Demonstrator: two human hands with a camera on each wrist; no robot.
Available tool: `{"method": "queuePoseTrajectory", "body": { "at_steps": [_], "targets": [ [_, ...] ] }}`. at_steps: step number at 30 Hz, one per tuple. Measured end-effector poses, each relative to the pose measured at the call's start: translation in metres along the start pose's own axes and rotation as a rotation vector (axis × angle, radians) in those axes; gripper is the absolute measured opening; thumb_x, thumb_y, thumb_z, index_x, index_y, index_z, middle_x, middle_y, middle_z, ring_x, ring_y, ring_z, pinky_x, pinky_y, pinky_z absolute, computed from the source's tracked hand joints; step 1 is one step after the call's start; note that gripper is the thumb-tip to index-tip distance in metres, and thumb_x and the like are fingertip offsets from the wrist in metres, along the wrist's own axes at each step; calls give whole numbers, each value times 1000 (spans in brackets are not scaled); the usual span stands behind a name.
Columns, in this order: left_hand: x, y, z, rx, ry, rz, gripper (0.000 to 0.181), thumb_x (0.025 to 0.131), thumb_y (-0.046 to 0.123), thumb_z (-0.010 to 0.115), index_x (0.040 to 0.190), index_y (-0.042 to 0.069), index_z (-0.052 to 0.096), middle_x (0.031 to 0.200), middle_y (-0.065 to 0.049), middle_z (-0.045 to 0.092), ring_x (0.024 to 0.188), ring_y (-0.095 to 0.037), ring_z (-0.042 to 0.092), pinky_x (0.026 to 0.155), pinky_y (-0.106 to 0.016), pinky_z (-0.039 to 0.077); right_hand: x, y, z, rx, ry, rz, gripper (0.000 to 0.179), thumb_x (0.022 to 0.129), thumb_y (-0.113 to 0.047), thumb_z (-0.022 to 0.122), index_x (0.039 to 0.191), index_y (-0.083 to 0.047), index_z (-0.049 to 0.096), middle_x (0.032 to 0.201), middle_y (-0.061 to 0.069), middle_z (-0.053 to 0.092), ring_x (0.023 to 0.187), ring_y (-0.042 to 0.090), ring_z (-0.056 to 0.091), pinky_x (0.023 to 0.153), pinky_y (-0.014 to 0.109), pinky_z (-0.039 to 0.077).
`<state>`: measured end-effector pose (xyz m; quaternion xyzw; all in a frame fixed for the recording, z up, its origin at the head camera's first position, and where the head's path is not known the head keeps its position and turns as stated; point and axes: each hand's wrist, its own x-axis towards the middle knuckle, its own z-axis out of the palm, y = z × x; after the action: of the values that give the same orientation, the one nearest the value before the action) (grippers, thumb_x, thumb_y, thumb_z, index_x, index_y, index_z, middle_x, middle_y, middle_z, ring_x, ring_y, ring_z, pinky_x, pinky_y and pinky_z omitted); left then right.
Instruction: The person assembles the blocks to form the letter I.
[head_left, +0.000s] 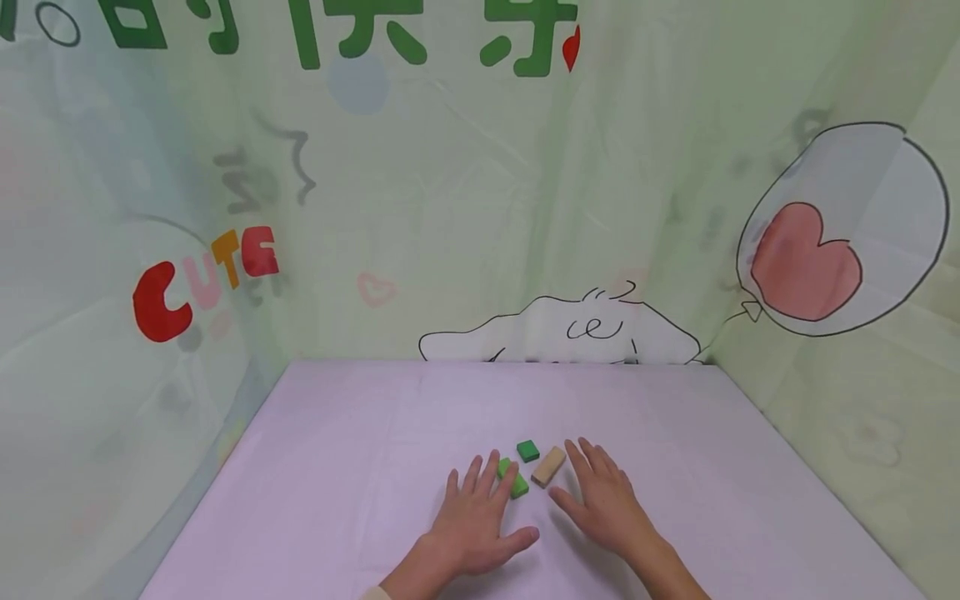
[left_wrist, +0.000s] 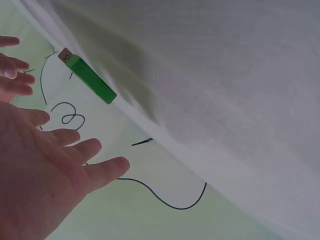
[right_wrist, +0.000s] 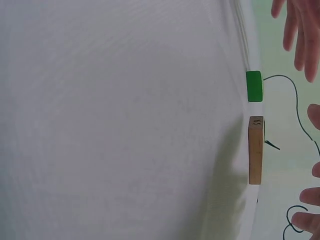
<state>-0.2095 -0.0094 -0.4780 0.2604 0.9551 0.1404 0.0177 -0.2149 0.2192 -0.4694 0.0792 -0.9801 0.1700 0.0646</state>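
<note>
My left hand [head_left: 471, 529] is held over the table with its fingers spread, holding nothing. Its index finger partly covers a light green block [head_left: 519, 485] in the head view. Beyond that lies a small dark green block [head_left: 528, 451]. A plain wooden block [head_left: 549, 467] lies between the hands, nearest to my right hand [head_left: 606, 504], whose fingers are straight and hold nothing. From the left wrist, a long green block [left_wrist: 92, 80] shows in front of a wooden block's end [left_wrist: 65, 55]. A number marks the wooden block [right_wrist: 255, 150] in the right wrist view.
A pale lilac cloth covers the table [head_left: 360, 450]. Printed curtains [head_left: 465, 192] stand around its back and sides, with a heart balloon [head_left: 840, 233] drawn on the right and coloured letters on the left.
</note>
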Motion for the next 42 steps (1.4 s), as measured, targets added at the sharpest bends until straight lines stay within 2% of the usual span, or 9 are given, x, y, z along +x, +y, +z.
{"method": "queuePoseTrajectory", "body": {
  "at_steps": [7, 15, 23, 35, 42],
  "targets": [
    [3, -1, 4, -2, 3, 7, 90, 96, 77, 38, 165, 20, 27, 173, -13, 21, 158, -39, 23, 118, -70, 25, 2, -2, -1, -8, 20, -7, 76, 98, -40, 69, 156, -1, 40, 159, 29, 40, 147, 54, 35, 108, 78, 31],
    [5, 2, -3, 22, -1, -6, 89, 96, 77, 37, 166, 23, 25, 173, -11, 20, 159, -37, 22, 119, -68, 25, 5, -3, -6, 4, 36, -20, 75, 99, -39, 68, 156, 0, 40, 159, 29, 40, 147, 54, 35, 109, 77, 31],
    [9, -2, 1, 3, 6, -9, 90, 96, 77, 38, 165, 21, 27, 173, -12, 21, 159, -38, 22, 119, -69, 25, 7, -4, -5, 18, 19, -12, 76, 99, -40, 67, 157, 0, 38, 160, 30, 38, 148, 54, 33, 110, 77, 30],
    [9, -1, 1, -1, 10, -2, 88, 97, 74, 41, 164, 19, 29, 172, -14, 23, 157, -39, 25, 118, -69, 27, 12, -8, 3, 45, 1, 6, 77, 98, -42, 68, 157, 0, 39, 161, 30, 37, 148, 55, 33, 111, 77, 29],
    [12, 0, 4, -4, 17, 5, 86, 98, 73, 42, 165, 20, 29, 172, -13, 23, 158, -39, 24, 118, -69, 26, 15, -13, 3, 59, 17, -9, 77, 98, -43, 68, 156, -1, 40, 160, 30, 38, 147, 54, 35, 110, 76, 31]
  ]
}}
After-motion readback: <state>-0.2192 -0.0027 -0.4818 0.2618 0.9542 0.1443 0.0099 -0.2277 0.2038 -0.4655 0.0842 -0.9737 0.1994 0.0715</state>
